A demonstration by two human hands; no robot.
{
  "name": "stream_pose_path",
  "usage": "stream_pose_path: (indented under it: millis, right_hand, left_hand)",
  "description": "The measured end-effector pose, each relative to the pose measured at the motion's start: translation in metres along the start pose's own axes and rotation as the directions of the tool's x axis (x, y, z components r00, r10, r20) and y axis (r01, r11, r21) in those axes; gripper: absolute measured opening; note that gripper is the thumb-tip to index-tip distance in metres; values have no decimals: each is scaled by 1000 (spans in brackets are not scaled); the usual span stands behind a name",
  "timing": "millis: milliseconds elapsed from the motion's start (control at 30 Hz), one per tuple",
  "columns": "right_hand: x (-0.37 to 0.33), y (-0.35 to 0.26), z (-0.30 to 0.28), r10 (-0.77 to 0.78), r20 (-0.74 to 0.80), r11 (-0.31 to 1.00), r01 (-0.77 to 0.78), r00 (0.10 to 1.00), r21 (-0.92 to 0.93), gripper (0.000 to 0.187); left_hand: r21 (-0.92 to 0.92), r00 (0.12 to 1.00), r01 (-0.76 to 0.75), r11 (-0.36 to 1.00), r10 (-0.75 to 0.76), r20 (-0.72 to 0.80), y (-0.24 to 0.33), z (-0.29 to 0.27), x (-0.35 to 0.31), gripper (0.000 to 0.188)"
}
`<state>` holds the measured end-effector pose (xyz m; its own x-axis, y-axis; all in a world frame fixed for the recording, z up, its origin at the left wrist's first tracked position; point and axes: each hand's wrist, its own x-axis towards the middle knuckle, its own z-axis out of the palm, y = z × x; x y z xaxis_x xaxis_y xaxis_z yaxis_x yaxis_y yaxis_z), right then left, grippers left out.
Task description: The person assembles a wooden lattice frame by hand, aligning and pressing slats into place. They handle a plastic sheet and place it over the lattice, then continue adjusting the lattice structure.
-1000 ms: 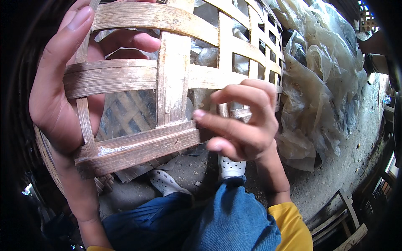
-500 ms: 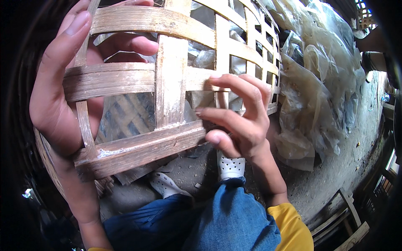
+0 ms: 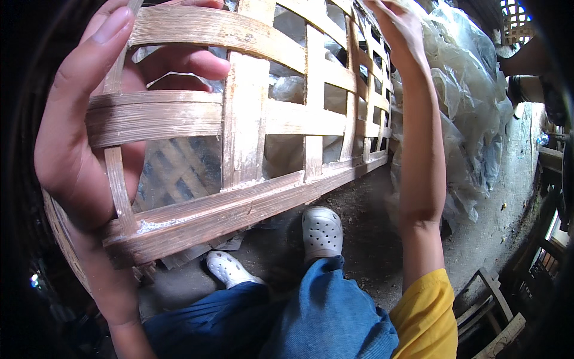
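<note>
The left hand (image 3: 72, 125) had its grip wrapped round the left end of the woven bamboo crate (image 3: 245, 119), in front of the blue jeans (image 3: 326, 305). The right hand (image 3: 403, 33) was by the far end, its grip too cut off to tell. A firm left hold seemed wise, lest the bottom rail (image 3: 269, 206) twist.

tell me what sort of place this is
Perhaps a rough workshop or storage shed: a woven slat panel in the left hand, crumpled plastic to the right, and a gritty grey floor.
</note>
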<state>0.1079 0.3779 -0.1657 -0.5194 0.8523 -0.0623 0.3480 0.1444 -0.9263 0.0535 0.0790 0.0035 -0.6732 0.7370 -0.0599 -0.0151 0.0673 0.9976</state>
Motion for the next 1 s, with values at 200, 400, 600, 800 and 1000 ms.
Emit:
stream_pose_path:
  millis: [200,400,600,800,1000]
  right_hand:
    - [5,-18,12,119,38,946,-102,992,-309,35]
    - [14,-4,9,-25,21,998,26,999,-65,36]
    - [25,6,8,22,1,999,-22,1000,-28,27]
    - [43,28,25,-92,-15,996,91,996,-6,25]
    - [68,101,-13,-143,-98,990,143,985,-1,48]
  left_hand:
    - [23,999,-5,1000,4,41,-10,-11,3,67]
    - [113,998,-44,993,38,57,-10,-13,6,69]
    - [411,950,-306,859,249,188,-16,-24,8,64]
    - [499,524,-851,166,332,784,-15,-73,29,53]
    - [589,765,-642,491,349,542,-27,-57,19,54]
